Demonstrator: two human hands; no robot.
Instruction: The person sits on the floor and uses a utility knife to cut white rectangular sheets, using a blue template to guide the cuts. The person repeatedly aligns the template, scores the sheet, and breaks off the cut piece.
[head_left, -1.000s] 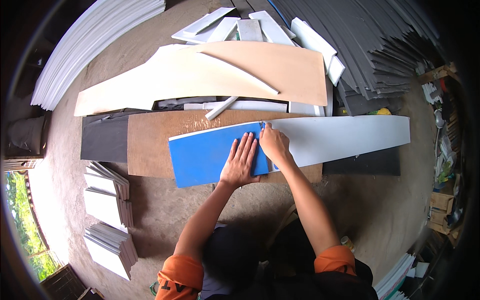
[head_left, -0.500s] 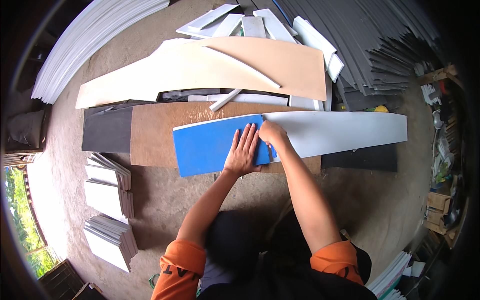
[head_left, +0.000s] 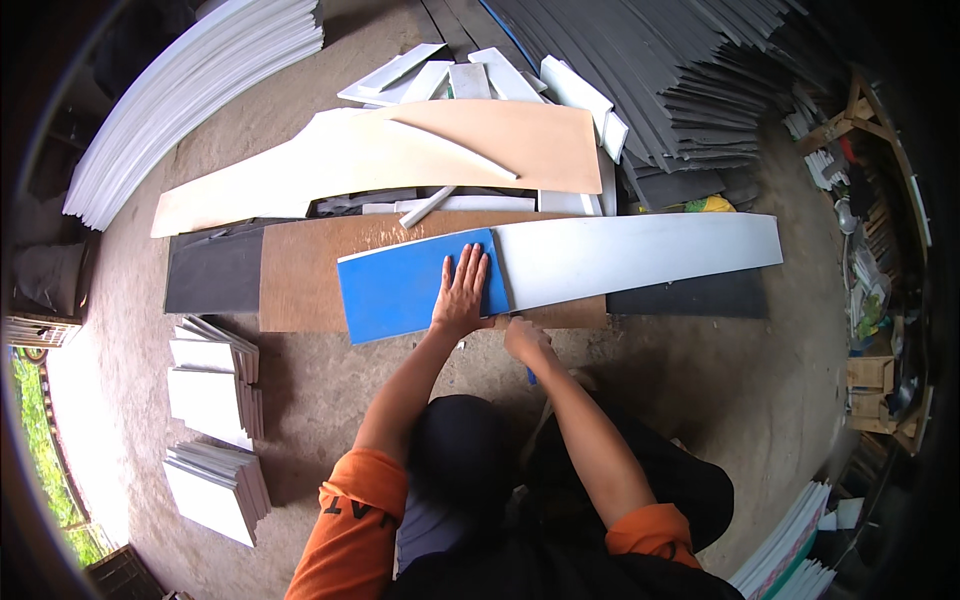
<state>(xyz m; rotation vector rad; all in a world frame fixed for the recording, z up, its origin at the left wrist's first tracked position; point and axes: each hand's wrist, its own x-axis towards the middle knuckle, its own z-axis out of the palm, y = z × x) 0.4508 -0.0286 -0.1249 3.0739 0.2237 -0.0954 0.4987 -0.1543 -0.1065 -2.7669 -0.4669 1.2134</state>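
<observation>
Pressing flat on the blue sheet (head_left: pixel 415 285), the left hand (head_left: pixel 462 295) is lying open with fingers spread. The long white sheet (head_left: pixel 640 258) is lying just right of it. The right hand (head_left: pixel 525 340) is closing around a small blue tool, probably a cutter. The cutting step seems finishing; next, the pieces need separating.

Soft daylight, dark fisheye-warped rim

Clearance around the grips
Bare floor (head_left: pixel 700 390) right of grips; white panel stacks (head_left: pixel 215 385) left; offcut pile (head_left: pixel 480 85) beyond.
</observation>
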